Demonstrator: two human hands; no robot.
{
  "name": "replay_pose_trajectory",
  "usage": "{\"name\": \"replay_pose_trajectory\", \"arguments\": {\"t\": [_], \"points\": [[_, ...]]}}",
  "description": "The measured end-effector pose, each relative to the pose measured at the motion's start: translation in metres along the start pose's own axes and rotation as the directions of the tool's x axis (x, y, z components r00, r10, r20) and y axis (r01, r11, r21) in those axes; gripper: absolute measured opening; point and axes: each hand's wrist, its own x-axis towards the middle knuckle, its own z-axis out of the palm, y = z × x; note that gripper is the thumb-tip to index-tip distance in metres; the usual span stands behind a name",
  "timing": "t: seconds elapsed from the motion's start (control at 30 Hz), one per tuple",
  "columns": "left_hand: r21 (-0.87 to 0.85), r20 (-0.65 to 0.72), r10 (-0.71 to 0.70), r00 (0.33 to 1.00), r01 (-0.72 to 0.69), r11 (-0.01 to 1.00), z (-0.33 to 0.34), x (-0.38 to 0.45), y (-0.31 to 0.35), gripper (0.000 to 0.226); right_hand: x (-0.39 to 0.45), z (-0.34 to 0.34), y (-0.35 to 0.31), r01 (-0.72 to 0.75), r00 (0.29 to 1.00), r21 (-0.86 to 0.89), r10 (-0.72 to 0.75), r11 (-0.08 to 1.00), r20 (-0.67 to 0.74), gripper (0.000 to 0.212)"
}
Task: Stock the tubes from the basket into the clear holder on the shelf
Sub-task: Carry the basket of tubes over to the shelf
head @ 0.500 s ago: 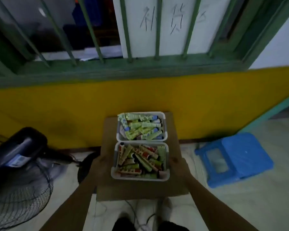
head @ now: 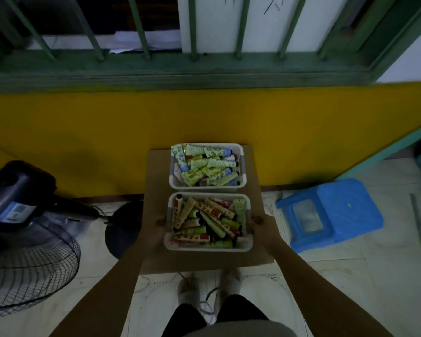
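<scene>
I see both hands carrying a brown board [head: 204,260] with two white baskets on it. My left hand [head: 153,233] grips the board's left edge, thumb tip up against the near basket [head: 208,246]; my right hand [head: 261,229] grips the right edge the same way, fingers curled under the board. The hands are set apart, one each side of the near basket.

The near basket holds a loose heap of tubes [head: 209,221] in red, cream and green. The far basket [head: 207,188] sits just beyond it, nearly touching, filled with pale green and blue tubes [head: 206,167].

Beyond the board is a yellow wall [head: 83,132] under a green barred window [head: 192,27]. A black fan [head: 22,229] stands on the floor to the left, a blue stool [head: 333,215] to the right.
</scene>
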Motion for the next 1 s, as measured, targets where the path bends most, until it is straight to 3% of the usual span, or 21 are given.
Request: {"name": "replay_pose_trajectory", "arguments": {"t": [0.13, 0.27, 0.4, 0.5, 0.7, 0.8, 1.0], "points": [[0.116, 0.123, 0.060, 0.991, -0.074, 0.991, 0.006, -0.007, 0.003, 0.017, -0.028, -0.017, 0.019, -0.065, 0.995, 0.039, 0.068, 0.997, -0.079, 0.016], [0.119, 0.255, 0.092, 0.963, -0.126, 0.985, 0.030, -0.019, 0.016, 0.021, -0.067, -0.035, 0.049, -0.150, 0.969, 0.193, 0.183, 0.970, -0.168, 0.015], [0.189, 0.418, 0.146, 0.897, -0.243, 0.952, 0.072, -0.030, 0.050, 0.016, -0.117, -0.057, 0.072, -0.149, 0.894, 0.335, 0.271, 0.930, -0.356, 0.018], [0.212, 0.519, 0.179, 0.836, -0.328, 0.920, 0.114, -0.042, 0.078, 0.014, -0.154, -0.087, 0.089, -0.153, 0.846, 0.427, 0.341, 0.891, -0.409, 0.020], [0.162, 0.678, 0.230, 0.698, -0.447, 0.880, 0.210, -0.096, 0.136, 0.016, -0.222, -0.166, 0.119, -0.050, 0.744, 0.485, 0.356, 0.873, -0.565, 0.017], [0.137, 0.702, 0.251, 0.666, -0.473, 0.870, 0.266, -0.136, 0.166, 0.016, -0.259, -0.212, 0.139, 0.019, 0.678, 0.520, 0.372, 0.854, -0.634, 0.019], [0.098, 0.794, 0.277, 0.541, -0.563, 0.821, 0.405, -0.236, 0.206, 0.022, -0.333, -0.302, 0.211, 0.138, 0.550, 0.568, 0.414, 0.812, -0.726, 0.014]]}}
